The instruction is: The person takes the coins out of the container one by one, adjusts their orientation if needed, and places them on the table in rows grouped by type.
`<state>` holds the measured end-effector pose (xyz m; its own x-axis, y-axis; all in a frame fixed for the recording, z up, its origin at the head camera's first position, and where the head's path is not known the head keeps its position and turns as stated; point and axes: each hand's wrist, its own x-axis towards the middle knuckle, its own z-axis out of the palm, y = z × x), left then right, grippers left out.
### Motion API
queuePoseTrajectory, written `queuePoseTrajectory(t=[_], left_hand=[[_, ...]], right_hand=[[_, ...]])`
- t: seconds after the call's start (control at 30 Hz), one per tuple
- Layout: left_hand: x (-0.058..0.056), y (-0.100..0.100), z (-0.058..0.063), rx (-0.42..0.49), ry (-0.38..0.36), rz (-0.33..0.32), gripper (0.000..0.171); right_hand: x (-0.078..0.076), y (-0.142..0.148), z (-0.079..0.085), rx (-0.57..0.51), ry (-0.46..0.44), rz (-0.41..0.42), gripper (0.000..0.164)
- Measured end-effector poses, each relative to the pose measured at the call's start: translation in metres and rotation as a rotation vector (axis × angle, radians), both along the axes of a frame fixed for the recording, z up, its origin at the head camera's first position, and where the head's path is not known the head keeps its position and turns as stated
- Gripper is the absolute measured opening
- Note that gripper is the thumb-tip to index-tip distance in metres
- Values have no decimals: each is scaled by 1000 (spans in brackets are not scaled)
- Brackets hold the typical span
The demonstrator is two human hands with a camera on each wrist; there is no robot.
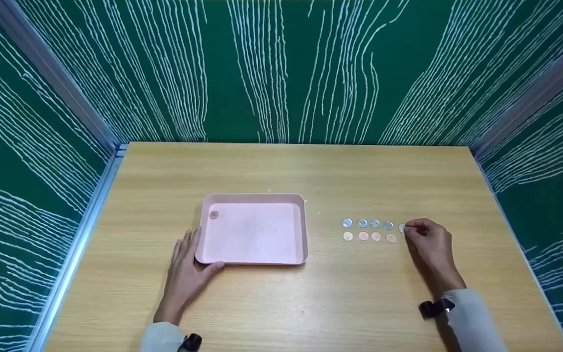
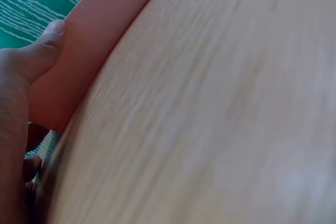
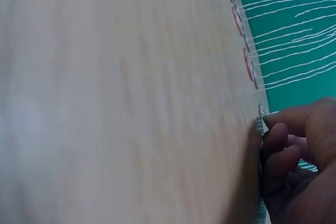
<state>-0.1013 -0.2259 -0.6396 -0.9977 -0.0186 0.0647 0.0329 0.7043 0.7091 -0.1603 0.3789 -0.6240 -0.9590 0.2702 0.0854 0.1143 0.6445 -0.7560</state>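
My left hand [image 1: 186, 274] holds the near left corner of a shallow pink tray [image 1: 301, 230], its fingers along the left side. The thumb [image 2: 44, 51] presses the front wall in the left wrist view. Inside the tray, by the far left corner, lies one brownish coin [image 1: 214, 214]. Over to the right, my right hand [image 1: 430, 242] pinches a silvery coin [image 1: 401, 228] at the right end of a row. In the right wrist view that coin [image 3: 263, 110] stands out at the fingertips, its far edge hidden by them.
Several silvery coins [image 1: 362, 223] form the back row on the wooden table [image 1: 281, 303]. Several pale copper coins [image 1: 376, 236] form the front row. A green wall with white lines [image 1: 306, 73] rises behind the table, with metal posts at the corners.
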Motion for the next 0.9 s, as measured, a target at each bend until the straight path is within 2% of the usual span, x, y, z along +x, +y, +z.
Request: queuePoseTrajectory(t=[0.2, 0.4, 0.67, 0.9], left_hand=[[0, 0, 1, 2, 32, -6, 110], [-1, 0, 1, 0, 33, -8, 110], [-1, 0, 0, -1, 35, -11, 111], [-2, 1, 2, 11, -18, -1, 112]], right_hand=[[3, -2, 2, -12, 17, -8, 16], [5, -20, 14, -118, -13, -4, 19], [-4, -60, 27, -274, -19, 120, 19], [-16, -100, 32, -311, -11, 256, 20]])
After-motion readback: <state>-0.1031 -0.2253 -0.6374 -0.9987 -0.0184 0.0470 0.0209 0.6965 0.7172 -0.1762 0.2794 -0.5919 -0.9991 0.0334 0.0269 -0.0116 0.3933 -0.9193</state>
